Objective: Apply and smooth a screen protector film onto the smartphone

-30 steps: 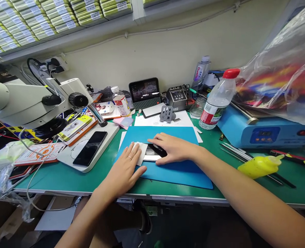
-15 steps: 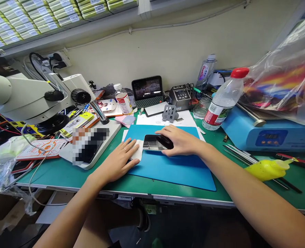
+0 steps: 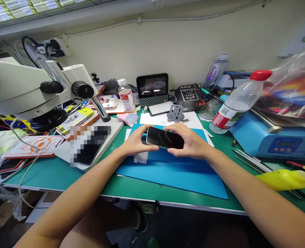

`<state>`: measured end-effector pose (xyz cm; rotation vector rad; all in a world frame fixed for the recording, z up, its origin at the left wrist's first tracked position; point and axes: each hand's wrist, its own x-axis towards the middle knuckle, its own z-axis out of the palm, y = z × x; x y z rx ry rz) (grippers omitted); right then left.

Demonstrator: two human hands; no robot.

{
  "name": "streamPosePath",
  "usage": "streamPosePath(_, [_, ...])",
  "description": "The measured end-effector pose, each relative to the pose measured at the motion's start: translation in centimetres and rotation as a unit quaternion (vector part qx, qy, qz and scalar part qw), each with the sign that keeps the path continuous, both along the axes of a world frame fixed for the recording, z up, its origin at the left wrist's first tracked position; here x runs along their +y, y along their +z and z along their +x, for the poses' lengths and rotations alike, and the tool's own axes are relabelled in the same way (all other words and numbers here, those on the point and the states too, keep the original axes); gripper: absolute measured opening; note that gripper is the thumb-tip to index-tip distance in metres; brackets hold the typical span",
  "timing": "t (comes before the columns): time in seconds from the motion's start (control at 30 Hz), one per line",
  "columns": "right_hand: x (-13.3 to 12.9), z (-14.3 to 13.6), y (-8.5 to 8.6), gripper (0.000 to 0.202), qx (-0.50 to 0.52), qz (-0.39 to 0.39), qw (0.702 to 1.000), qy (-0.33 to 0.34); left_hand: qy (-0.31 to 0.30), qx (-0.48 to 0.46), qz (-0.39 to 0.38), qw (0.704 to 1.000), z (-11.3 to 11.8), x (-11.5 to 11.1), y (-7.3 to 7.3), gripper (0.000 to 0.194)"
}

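A smartphone (image 3: pixel 165 138) with a dark, glossy screen is held sideways above the blue mat (image 3: pixel 178 172). My left hand (image 3: pixel 137 142) grips its left end between thumb and fingers. At the right end, my right hand (image 3: pixel 190 140) is wrapped round the phone, thumb on the near edge and fingers on the far edge. A small white cloth or paper piece (image 3: pixel 141 157) lies on the mat just below my left hand.
On the left stands a microscope (image 3: pixel 25 89) with another phone (image 3: pixel 93 146) on its base. Behind the mat are a small display (image 3: pixel 153 86) and a grey stand (image 3: pixel 175 113). To the right are a red-capped bottle (image 3: pixel 235 103), a blue machine (image 3: pixel 276 137) and a yellow squeeze bottle (image 3: pixel 284 179).
My left hand has left the white piece and taken hold of the phone's left end. The phone is now raised between both hands. The view has shifted slightly.
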<state>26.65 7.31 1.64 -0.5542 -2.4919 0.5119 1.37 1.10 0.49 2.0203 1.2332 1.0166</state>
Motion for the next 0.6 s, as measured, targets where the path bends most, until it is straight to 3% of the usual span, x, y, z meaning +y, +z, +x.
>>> streamPosePath(0.27, [0.0, -0.7, -1.0, 0.072, 0.001, -0.001, 0.999, 0.033, -0.009, -0.018, 0.029, 0.999, -0.5, -0.3, -0.6, 0.067])
streamPosePath(0.43, [0.1, -0.7, -1.4, 0.078, -0.024, 0.0, 0.999, 0.029, -0.005, 0.045, 0.054, 0.998, -1.1, 0.0, -0.8, 0.067])
streamPosePath(0.6, [0.1, -0.6, -1.5, 0.079, -0.079, -0.036, 0.996, 0.011, 0.002, 0.142, 0.029, 0.989, -1.6, 0.2, -0.9, 0.067])
